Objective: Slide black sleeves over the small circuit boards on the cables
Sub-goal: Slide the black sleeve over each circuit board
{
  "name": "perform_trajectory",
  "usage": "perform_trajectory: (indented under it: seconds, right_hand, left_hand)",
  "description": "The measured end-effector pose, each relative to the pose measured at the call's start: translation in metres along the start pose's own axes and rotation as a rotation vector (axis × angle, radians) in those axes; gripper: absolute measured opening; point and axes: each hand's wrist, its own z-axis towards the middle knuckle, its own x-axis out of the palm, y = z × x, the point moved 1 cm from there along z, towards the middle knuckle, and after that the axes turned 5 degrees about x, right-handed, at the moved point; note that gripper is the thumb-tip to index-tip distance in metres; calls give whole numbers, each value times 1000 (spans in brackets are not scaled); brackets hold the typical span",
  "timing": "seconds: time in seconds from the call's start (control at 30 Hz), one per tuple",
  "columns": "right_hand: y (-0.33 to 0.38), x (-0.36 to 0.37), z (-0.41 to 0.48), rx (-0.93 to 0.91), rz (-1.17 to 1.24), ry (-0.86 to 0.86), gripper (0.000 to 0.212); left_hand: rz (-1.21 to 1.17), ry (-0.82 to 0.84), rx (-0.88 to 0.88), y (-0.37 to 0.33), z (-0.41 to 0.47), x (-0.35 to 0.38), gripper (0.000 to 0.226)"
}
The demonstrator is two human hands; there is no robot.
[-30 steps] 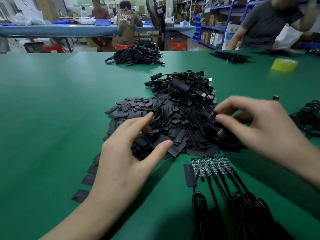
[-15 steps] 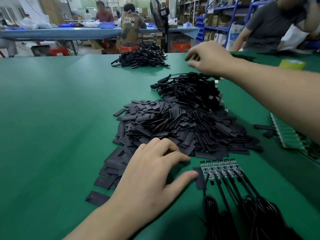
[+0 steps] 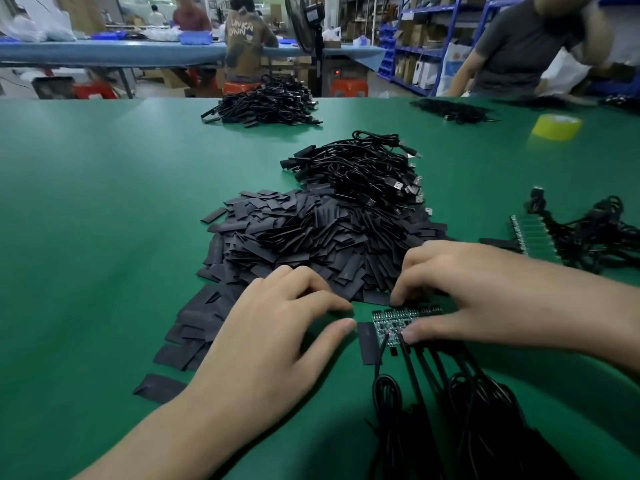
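Green counter [image 3: 86,237]. Centre: heap of black sleeves [image 3: 311,237], cable pile [image 3: 363,168] touching behind. Left hand [image 3: 273,334]: loosely bent on heap's near edge, holding nothing visible. Right hand [image 3: 485,292]: thumb and curled fingers gripping circuit boards [image 3: 391,320] (row, cables attached). Single sleeve [image 3: 367,341] just left of row.

Green work table [image 3: 86,202] noted across the whole near field. Beyond its far edge, a long blue-topped table [image 3: 104,53] is seen at far left, with blue bins [image 3: 195,38] set on it. A black standing fan [image 3: 301,26] is placed far centre, with red stools [image 3: 348,87] near its pole. Blue shelving racks [image 3: 420,50] stocked with boxes are recorded far right. Lighting is bright and even.
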Motion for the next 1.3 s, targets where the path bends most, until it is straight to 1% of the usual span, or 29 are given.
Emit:
perform_trajectory:
  seconds: [0.1,0.23,0.3,0.37,0.43,0.5,0.6,0.67,0.77,0.9,1.03,1.2,1.3]
  right_hand:
    - [2,4,-1,20,36,-28,47]
    - [5,1,5,59,123,8,33]
    - [8,-4,6,90,215,-23,25]
    - [10,-9,6,107,371,-58,21]
    - [14,-8,6,86,512,-81,19]
    - [21,-2,6,51,622,-127,19]
    - [28,8,6,15,773,-184,20]
    - [27,14,5,26,850,-190,17]
    - [26,21,3,54,877,-194,8]
    - [30,23,1,18,931,-231,3]
    - [31,26,2,-17,1042,-210,3]
    - [29,30,5,-45,1112,-181,13]
    - [29,32,6,-69,1161,-159,10]
  left_hand:
    - [3,6,10,0,0,0,36]
    - [4,8,25,0,0,0,37]
    - [-12,-7,26,0,-1,-1,38]
    - [-53,-41,25,-1,-1,-3,38]
    - [-152,-109,12,-2,-1,-4,33]
    - [-284,-185,-31,-5,-2,-7,24]
    - [-447,-229,-127,-6,-3,-9,17]
    - [-534,-229,-167,-7,-3,-9,12]
    - [-628,-192,-228,-7,-2,-9,12]
    - [-758,-143,-272,-5,1,-9,10]
    - [-882,-131,-299,-7,3,-11,14]
    - [-965,-94,-321,-9,4,-14,10]
    - [-981,-71,-331,-9,3,-15,11]
